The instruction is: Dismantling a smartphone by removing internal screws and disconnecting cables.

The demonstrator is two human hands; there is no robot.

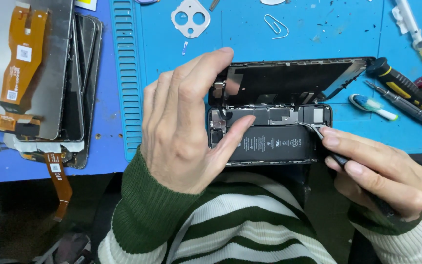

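Now left hand (184, 124) grips opened phone (269, 134) at mat edge, right hand (379, 173) pinching tweezers (318, 134).

An opened smartphone (269, 134) is laid flat at the near edge of a blue work mat, its long side running left to right. Its screen panel (294, 80) is folded back and tilted up behind the body, dark inner face exposed. Inside the body, a black rectangular battery (277, 143) and silver metal shields above it are seen. Thin metal tweezers (318, 132) are pointed into the right inner corner.
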